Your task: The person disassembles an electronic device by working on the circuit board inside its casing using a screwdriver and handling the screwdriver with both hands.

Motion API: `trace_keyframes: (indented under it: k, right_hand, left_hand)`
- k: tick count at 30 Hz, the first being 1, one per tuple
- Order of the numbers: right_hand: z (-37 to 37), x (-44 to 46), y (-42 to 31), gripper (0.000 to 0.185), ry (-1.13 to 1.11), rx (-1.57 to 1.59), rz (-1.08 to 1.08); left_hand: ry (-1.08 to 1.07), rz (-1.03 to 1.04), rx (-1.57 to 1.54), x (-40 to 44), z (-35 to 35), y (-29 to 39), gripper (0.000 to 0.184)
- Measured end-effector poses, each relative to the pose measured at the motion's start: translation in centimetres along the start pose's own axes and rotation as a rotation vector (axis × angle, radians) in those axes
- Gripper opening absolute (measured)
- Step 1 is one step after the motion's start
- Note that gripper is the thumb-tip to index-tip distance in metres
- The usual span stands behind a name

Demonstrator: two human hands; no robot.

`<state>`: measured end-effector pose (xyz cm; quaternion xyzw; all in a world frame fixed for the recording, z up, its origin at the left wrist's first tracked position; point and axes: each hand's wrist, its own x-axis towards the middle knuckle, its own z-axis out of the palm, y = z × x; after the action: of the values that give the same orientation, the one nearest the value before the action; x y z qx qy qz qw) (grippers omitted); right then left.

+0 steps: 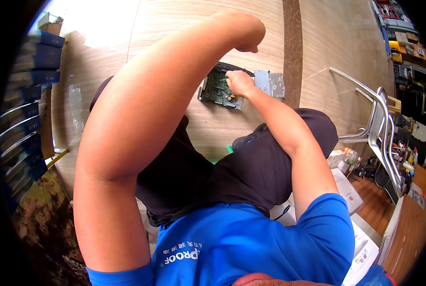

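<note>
A green circuit board (220, 90) lies on the floor in front of my legs, with a dark casing edge (232, 66) along its far side. My right hand (240, 83) is over the board's right part, its fingers bent and pinched close to the surface. Something small and green shows at the fingertips, too small to name. My left arm reaches across the view, and my left hand (249, 34) hangs bent at the wrist above and beyond the board. Most of its fingers are hidden behind the hand, so what it holds, if anything, does not show.
Right of the board lies a grey-blue plate with a clear plastic bag (271, 85). A metal-framed chair (377, 114) stands to the right, near cluttered shelves (408, 52). Blue boxes (44, 57) are stacked at left. A dark shoe (248, 138) is close to the board.
</note>
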<state>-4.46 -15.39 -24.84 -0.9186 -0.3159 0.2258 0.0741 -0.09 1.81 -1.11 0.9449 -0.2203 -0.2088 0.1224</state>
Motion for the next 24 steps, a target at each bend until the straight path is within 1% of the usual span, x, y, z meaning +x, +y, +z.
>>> trace_keyframes:
  k: [2,4,6,7,8,10,12,13,14,15,16,17,19,20,22,23,24]
  right_hand:
    - [-0.7,-0.6,0.1,0.020,0.041,0.024,0.001]
    - [-2.3,-1.6,-0.2,0.022,0.070,0.066,0.031]
    - [-3.9,-2.7,-0.2,0.024,0.148,0.194,0.050]
    - [-5.3,-3.5,-0.6,0.024,0.195,0.219,0.035]
    - [-6.6,-4.5,-1.0,0.024,0.206,0.226,0.042]
    - [-10.1,-7.1,-2.7,0.023,0.257,0.353,0.149]
    - [-12.9,-9.9,-3.5,0.022,0.304,0.425,0.132]
    - [-14.1,-11.2,-3.7,0.022,0.337,0.489,0.103]
    - [-15.3,-12.8,-4.1,0.022,0.354,0.500,0.119]
    - [-16.3,-14.0,-4.4,0.020,0.341,0.593,0.184]
    - [-16.7,-14.9,-4.2,0.019,0.331,0.689,0.246]
    - [-16.5,-15.8,-3.8,0.019,0.359,0.742,0.235]
    - [-17.3,-16.2,-3.4,0.019,0.405,0.748,0.233]
    - [-17.7,-16.5,-3.4,0.019,0.408,0.741,0.229]
    - [-18.0,-16.2,-2.6,0.018,0.466,0.759,0.223]
    - [-17.9,-16.4,-2.3,0.018,0.457,0.779,0.217]
    - [-17.8,-16.4,-2.0,0.019,0.457,0.790,0.202]
  left_hand:
    - [-0.031,0.006,0.015,-0.1,0.0,-0.6,0.037]
    - [-0.005,0.020,0.015,-0.5,0.3,-1.2,0.038]
    - [-0.023,0.004,0.065,-1.1,0.2,-1.2,0.037]
    - [-0.088,-0.033,0.067,-1.3,-0.1,-1.0,0.040]
    - [-0.091,-0.025,0.079,-1.5,0.1,-1.0,0.040]
    - [-0.122,-0.008,0.049,-1.8,1.2,-1.6,0.046]
    - [-0.176,0.008,0.062,-2.6,1.4,-0.8,0.053]
    - [-0.181,0.018,0.057,-3.1,1.5,-0.6,0.052]
    - [-0.212,0.014,0.048,-3.2,2.2,-0.3,0.051]
    - [-0.246,0.032,0.027,-3.4,2.2,0.0,0.051]
    - [-0.280,0.048,0.010,-3.5,2.2,0.3,0.051]
    - [-0.272,0.088,-0.041,-3.6,2.9,0.4,0.051]
    - [-0.247,0.128,-0.133,-3.3,3.9,0.3,0.051]
    - [-0.254,0.121,-0.175,-3.5,4.3,0.7,0.051]
    - [-0.231,0.109,-0.181,-3.4,3.8,1.8,0.052]
    - [-0.254,0.120,-0.168,-3.4,4.1,2.1,0.052]
    - [-0.227,0.103,-0.237,-3.2,4.5,2.1,0.051]
